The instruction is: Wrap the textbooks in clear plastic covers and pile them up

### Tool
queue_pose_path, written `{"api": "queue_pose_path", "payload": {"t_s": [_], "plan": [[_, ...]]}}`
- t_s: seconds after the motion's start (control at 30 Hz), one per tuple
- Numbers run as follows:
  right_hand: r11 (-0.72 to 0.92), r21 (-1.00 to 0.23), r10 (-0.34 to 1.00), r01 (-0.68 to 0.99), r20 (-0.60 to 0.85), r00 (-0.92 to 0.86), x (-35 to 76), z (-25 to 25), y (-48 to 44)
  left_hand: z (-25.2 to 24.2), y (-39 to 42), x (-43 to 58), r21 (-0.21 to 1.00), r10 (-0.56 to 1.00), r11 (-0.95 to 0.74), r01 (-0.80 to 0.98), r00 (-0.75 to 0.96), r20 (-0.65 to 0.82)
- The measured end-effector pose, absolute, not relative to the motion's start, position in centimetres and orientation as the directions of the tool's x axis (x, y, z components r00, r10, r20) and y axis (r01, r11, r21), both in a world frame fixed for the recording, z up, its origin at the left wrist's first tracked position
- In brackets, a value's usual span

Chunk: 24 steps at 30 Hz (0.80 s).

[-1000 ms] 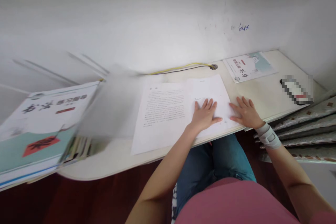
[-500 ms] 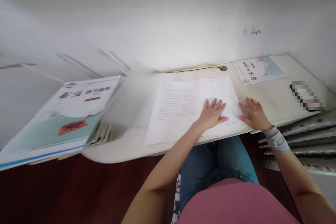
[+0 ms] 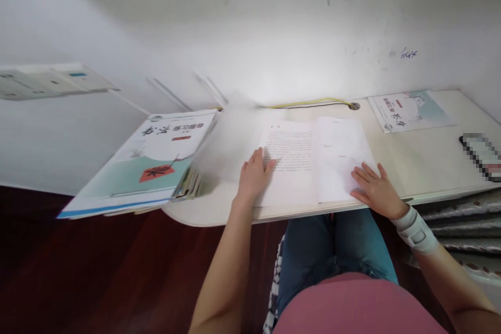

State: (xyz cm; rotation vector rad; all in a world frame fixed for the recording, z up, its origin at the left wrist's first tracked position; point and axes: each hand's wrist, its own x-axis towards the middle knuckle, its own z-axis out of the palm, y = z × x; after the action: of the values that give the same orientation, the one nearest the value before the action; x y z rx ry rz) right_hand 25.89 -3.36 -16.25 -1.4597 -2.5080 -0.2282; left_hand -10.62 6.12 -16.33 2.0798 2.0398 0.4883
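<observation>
1. The left hand (image 3: 252, 177) lies at the left edge of the printed papers (image 3: 287, 190); its fingers (image 3: 255, 159) are extended and fairly close together, the thumb parted from them; the thumb reaches over the printed lines of the left page (image 3: 291, 148), and the hand grips nothing that I can see.
2. The right hand (image 3: 378, 193) is palm down at the lower right corner of the right page (image 3: 338, 138); its fingers are open and spread, the tips over the paper; here too nothing is gripped; a pale wristband (image 3: 417, 232) circles the wrist.
3. The papers lie flat on the tabletop (image 3: 219, 206), between the two hands and near the front edge; the left page carries dense lines of text, the right page only a few short ones; whether they are bound or loose I cannot tell.
4. A stack of booklets (image 3: 160, 162) sits to the left, well apart from the right hand; its top cover is white and teal with a red patch.
5. Another booklet (image 3: 415, 109) lies at the back right; a pixelated, dark-edged object (image 3: 464, 141) is nearer the right end; a yellow cable (image 3: 313, 101) runs along the wall to a round hole (image 3: 354, 106).
</observation>
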Motion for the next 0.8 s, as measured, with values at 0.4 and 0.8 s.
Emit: {"api": "queue_pose_path", "payload": {"t_s": [0.4, 0.8], "plan": [[0.364, 0.066, 0.895, 0.929, 0.251, -0.369, 24.9, -17.3, -3.9, -15.7, 5.6, -12.4, 0.892, 0.945, 0.066, 0.447, -0.316, 0.088], [0.363, 0.029, 0.895, 0.931, 0.265, -0.358, 25.0, -17.9, -4.0, -15.4, 6.1, -13.2, 0.956, 0.945, 0.254, 0.147, -0.25, -0.212]]}}
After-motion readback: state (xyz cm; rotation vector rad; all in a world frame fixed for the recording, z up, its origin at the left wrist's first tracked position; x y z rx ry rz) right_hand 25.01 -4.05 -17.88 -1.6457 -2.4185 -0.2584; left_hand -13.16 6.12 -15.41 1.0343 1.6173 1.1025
